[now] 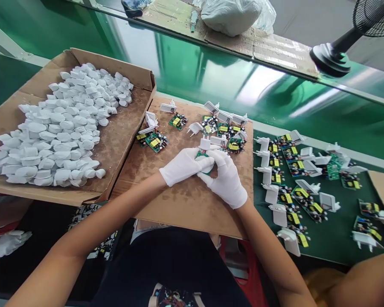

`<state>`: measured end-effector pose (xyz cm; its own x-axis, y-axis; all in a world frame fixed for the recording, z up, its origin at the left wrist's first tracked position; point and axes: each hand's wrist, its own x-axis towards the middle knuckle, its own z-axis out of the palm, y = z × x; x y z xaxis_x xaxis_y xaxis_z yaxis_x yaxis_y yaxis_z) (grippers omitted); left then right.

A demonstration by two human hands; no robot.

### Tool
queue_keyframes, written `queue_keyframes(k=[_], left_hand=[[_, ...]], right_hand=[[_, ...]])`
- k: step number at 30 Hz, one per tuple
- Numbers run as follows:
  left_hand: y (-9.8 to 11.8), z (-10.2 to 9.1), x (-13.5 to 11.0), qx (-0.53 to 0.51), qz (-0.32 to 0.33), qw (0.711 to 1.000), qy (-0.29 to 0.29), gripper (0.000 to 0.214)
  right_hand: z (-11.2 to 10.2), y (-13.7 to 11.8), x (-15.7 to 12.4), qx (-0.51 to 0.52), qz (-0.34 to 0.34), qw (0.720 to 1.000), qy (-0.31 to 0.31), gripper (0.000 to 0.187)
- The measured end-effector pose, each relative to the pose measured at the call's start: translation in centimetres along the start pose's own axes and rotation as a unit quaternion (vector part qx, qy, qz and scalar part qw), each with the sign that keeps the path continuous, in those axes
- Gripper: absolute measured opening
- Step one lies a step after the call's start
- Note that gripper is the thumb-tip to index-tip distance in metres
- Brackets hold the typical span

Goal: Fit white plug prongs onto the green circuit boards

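Holding two-handed a green circuit board (202, 154) near the middle of the frame, over a brown panel (185, 204). Pinching from the left side with the white-gloved left hand (184, 165), thumb across the face of the board. Gripping from the right side with the white-gloved right hand (225, 177), thumb toward the lower edge, bent fingers toward the upper right. Covering most of it, leaving bare only a patch above the left thumb and a sliver between the thumbs. Seeing a white plug piece (205, 143) just past the fingertips at the upper edge; cannot tell whether attached. Noticing more boards (156, 141) with similar plug pieces farther up the panel, a carton (124, 132) of heaped white shells (60, 128) at the left of the frame, and rows of similar assemblies (286, 198) on a dark green bench (329, 228) at the right.
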<state>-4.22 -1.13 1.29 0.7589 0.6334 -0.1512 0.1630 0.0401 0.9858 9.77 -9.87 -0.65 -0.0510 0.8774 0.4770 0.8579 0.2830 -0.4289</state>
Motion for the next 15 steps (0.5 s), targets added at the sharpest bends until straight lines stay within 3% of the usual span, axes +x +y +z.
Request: queue_keyframes(k=[6, 10, 12, 15], left_hand=[[0.3, 0.8, -0.2, -0.08, 0.02, 0.996, 0.047, 0.031], [0.1, 0.4, 0.1, -0.114, -0.018, 0.993, 0.018, 0.033], [-0.1, 0.1, 0.4, -0.204, -0.043, 0.978, -0.01, 0.034], [0.1, 0.2, 0.6, -0.361, -0.092, 0.927, -0.044, 0.035]], right_hand=[[0.0, -0.9, 0.2, 0.05, 0.001, 0.999, 0.022, 0.06], [0.0, -1.2, 0.3, 0.068, 0.002, 0.997, 0.021, 0.057], [-0.1, -1.2, 0.3, 0.079, 0.011, 0.996, 0.026, 0.057], [-0.5, -1.1, 0.3, 0.121, 0.051, 0.99, 0.042, 0.055]])
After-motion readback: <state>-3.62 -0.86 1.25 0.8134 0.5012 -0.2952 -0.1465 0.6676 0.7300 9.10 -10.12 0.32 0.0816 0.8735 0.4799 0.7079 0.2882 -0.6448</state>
